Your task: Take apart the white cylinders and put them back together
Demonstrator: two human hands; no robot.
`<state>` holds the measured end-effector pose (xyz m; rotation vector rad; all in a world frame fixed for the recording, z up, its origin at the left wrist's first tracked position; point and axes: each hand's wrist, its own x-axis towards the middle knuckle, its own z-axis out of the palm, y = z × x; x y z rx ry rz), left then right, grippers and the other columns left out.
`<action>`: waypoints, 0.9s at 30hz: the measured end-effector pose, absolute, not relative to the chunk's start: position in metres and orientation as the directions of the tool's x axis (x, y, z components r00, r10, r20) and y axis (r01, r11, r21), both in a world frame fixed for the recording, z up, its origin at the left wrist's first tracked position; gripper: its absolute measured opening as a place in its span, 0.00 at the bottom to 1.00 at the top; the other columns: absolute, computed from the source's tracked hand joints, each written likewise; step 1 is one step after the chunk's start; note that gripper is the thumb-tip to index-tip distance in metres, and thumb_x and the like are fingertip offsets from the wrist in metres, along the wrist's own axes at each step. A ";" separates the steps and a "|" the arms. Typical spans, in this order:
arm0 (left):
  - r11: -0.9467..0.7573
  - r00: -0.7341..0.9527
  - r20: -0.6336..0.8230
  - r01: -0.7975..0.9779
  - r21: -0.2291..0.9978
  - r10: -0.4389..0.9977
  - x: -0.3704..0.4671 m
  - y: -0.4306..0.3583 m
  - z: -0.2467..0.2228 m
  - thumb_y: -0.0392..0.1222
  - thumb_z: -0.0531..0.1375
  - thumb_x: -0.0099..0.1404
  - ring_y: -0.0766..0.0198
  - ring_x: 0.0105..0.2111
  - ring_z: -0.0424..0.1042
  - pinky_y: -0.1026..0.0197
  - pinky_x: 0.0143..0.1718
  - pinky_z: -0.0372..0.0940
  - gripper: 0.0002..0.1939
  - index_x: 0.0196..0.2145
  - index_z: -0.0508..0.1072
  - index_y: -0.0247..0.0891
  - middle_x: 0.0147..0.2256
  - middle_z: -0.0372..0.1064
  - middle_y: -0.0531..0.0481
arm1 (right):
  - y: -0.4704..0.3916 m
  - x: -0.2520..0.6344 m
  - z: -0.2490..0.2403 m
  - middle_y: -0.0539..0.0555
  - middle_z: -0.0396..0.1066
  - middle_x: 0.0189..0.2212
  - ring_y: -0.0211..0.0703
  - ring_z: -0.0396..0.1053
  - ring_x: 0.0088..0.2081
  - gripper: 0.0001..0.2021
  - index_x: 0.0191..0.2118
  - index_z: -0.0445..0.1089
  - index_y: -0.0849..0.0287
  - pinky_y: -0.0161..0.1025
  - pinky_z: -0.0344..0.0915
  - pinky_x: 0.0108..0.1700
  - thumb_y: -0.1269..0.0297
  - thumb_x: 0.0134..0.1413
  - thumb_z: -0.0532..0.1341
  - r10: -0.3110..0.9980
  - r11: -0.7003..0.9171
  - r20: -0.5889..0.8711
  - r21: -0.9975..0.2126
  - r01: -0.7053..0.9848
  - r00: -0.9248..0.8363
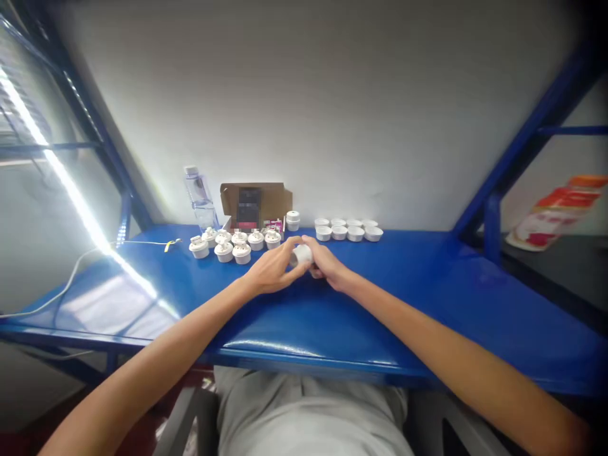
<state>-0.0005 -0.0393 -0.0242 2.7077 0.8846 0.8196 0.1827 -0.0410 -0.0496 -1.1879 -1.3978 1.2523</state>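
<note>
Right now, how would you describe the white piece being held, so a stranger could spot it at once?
Find the blue table, then its middle, where the left hand and right hand meet. The white piece is between them. Unlike the open cups and capped cups, it is held in hand, not standing on the table.

Eight white pots with fitted tops point(242, 254) are counted at the left of the bench point(418, 266), and eight open white cups point(355, 235) at the right, in two rows of four. One rounded white container point(293, 221) is recorded between these groups. One white piece point(303, 255) is held by one left hand point(272, 270) and one right hand point(329, 263). One clear bottle point(202, 199), one cardboard box point(273, 202), one dark panel point(249, 206), one white cable point(142, 242) and one red-and-white bottle point(553, 215) are also noted.
</note>
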 end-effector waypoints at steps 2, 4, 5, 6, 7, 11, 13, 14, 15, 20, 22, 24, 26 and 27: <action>-0.813 0.650 0.488 0.484 0.325 0.582 0.003 -0.041 -0.028 0.53 0.54 0.72 0.58 0.33 0.72 0.59 0.36 0.62 0.23 0.57 0.60 0.37 0.37 0.70 0.46 | -0.046 0.180 -0.046 0.44 0.53 0.15 0.33 0.46 0.16 0.26 0.30 0.64 0.56 0.33 0.43 0.18 0.36 0.61 0.51 0.987 -0.003 -0.006 -1.000 0.020 -0.163; -0.795 0.585 0.538 0.448 0.409 0.607 0.004 -0.040 -0.030 0.52 0.55 0.71 0.60 0.30 0.69 0.60 0.34 0.62 0.19 0.53 0.61 0.37 0.33 0.68 0.49 | -0.049 0.181 -0.041 0.45 0.57 0.18 0.35 0.52 0.18 0.24 0.33 0.65 0.56 0.33 0.49 0.19 0.38 0.61 0.53 0.980 0.091 0.095 -0.995 -0.031 -0.175; -0.763 0.523 0.555 0.416 0.495 0.646 0.005 -0.038 -0.030 0.52 0.54 0.72 0.62 0.27 0.68 0.61 0.32 0.61 0.17 0.50 0.62 0.38 0.30 0.67 0.51 | -0.049 0.183 -0.039 0.46 0.61 0.21 0.36 0.58 0.20 0.22 0.36 0.65 0.55 0.34 0.54 0.21 0.40 0.62 0.55 0.966 0.189 0.191 -0.982 -0.034 -0.174; -0.708 0.450 0.551 0.369 0.602 0.703 0.006 -0.036 -0.031 0.53 0.52 0.73 0.64 0.24 0.66 0.61 0.30 0.60 0.15 0.47 0.62 0.38 0.27 0.65 0.53 | -0.050 0.185 -0.037 0.48 0.66 0.25 0.39 0.64 0.24 0.19 0.39 0.66 0.55 0.36 0.60 0.26 0.42 0.61 0.57 0.936 0.310 0.307 -0.951 -0.007 -0.173; -0.631 0.384 0.514 0.305 0.713 0.767 0.007 -0.033 -0.031 0.54 0.50 0.74 0.66 0.21 0.63 0.62 0.27 0.59 0.15 0.44 0.61 0.40 0.25 0.62 0.55 | -0.050 0.188 -0.035 0.50 0.70 0.31 0.42 0.69 0.30 0.17 0.42 0.66 0.55 0.38 0.65 0.32 0.46 0.60 0.60 0.885 0.445 0.428 -0.894 0.056 -0.185; -0.321 0.319 0.282 0.076 0.944 0.905 0.009 -0.024 -0.031 0.57 0.49 0.73 0.68 0.15 0.58 0.66 0.17 0.53 0.16 0.35 0.58 0.42 0.19 0.58 0.58 | -0.049 0.197 -0.031 0.56 0.72 0.47 0.52 0.70 0.50 0.14 0.48 0.67 0.54 0.48 0.64 0.53 0.62 0.57 0.64 0.609 0.778 0.715 -0.454 0.434 -0.343; -0.236 0.311 0.219 0.019 0.972 0.925 0.009 -0.021 -0.031 0.56 0.51 0.71 0.69 0.14 0.57 0.67 0.16 0.51 0.16 0.34 0.60 0.41 0.19 0.59 0.57 | -0.048 0.200 -0.031 0.57 0.71 0.49 0.53 0.69 0.51 0.16 0.52 0.66 0.54 0.50 0.63 0.54 0.66 0.58 0.62 0.561 0.774 0.725 -0.289 0.563 -0.399; -0.182 0.299 0.175 -0.007 0.983 0.938 0.008 -0.020 -0.031 0.56 0.50 0.71 0.70 0.14 0.55 0.67 0.15 0.49 0.17 0.33 0.61 0.41 0.18 0.59 0.57 | -0.047 0.201 -0.031 0.58 0.71 0.50 0.54 0.69 0.52 0.18 0.55 0.66 0.53 0.50 0.62 0.55 0.68 0.59 0.61 0.553 0.754 0.724 -0.225 0.617 -0.413; -0.114 0.294 0.117 -0.027 0.993 0.949 0.008 -0.019 -0.031 0.56 0.49 0.70 0.71 0.13 0.53 0.68 0.13 0.47 0.17 0.32 0.61 0.40 0.18 0.58 0.57 | -0.045 0.203 -0.032 0.58 0.70 0.52 0.54 0.68 0.53 0.20 0.57 0.65 0.53 0.49 0.61 0.55 0.69 0.59 0.60 0.548 0.730 0.720 -0.163 0.664 -0.425; 0.104 0.372 -0.072 -0.066 0.992 0.925 0.004 -0.019 -0.028 0.52 0.52 0.65 0.67 0.15 0.61 0.66 0.15 0.53 0.15 0.36 0.68 0.37 0.20 0.65 0.52 | -0.036 0.213 -0.038 0.60 0.71 0.50 0.56 0.68 0.53 0.17 0.53 0.66 0.56 0.48 0.59 0.54 0.65 0.58 0.62 0.634 0.558 0.700 -0.121 0.821 -0.328; 0.100 0.447 -0.034 -0.125 0.987 0.894 0.003 -0.021 -0.023 0.47 0.55 0.61 0.63 0.22 0.70 0.63 0.22 0.64 0.15 0.42 0.70 0.37 0.28 0.72 0.47 | -0.033 0.217 -0.043 0.59 0.73 0.45 0.56 0.69 0.49 0.17 0.50 0.65 0.57 0.47 0.60 0.50 0.60 0.57 0.63 0.721 0.473 0.650 -0.208 0.856 -0.240; 0.070 0.484 0.013 -0.153 0.986 0.875 0.001 -0.023 -0.018 0.41 0.56 0.55 0.61 0.28 0.74 0.60 0.30 0.69 0.20 0.46 0.70 0.37 0.34 0.74 0.46 | -0.029 0.220 -0.049 0.59 0.73 0.44 0.56 0.69 0.48 0.18 0.49 0.64 0.57 0.46 0.61 0.48 0.56 0.57 0.63 0.796 0.408 0.575 -0.278 0.870 -0.190; -0.005 0.475 0.056 -0.107 0.994 0.878 -0.002 -0.024 -0.013 0.36 0.56 0.49 0.61 0.30 0.73 0.59 0.33 0.69 0.23 0.45 0.72 0.37 0.35 0.74 0.47 | -0.027 0.222 -0.053 0.59 0.72 0.45 0.54 0.70 0.48 0.20 0.50 0.62 0.57 0.44 0.62 0.47 0.54 0.57 0.64 0.850 0.390 0.492 -0.347 0.853 -0.189; -0.055 0.465 0.078 -0.061 0.997 0.882 -0.003 -0.023 -0.012 0.35 0.56 0.48 0.62 0.31 0.72 0.60 0.33 0.69 0.23 0.44 0.72 0.37 0.35 0.73 0.48 | -0.026 0.222 -0.055 0.58 0.72 0.47 0.53 0.70 0.47 0.21 0.51 0.61 0.57 0.43 0.63 0.46 0.53 0.56 0.64 0.870 0.389 0.453 -0.388 0.836 -0.195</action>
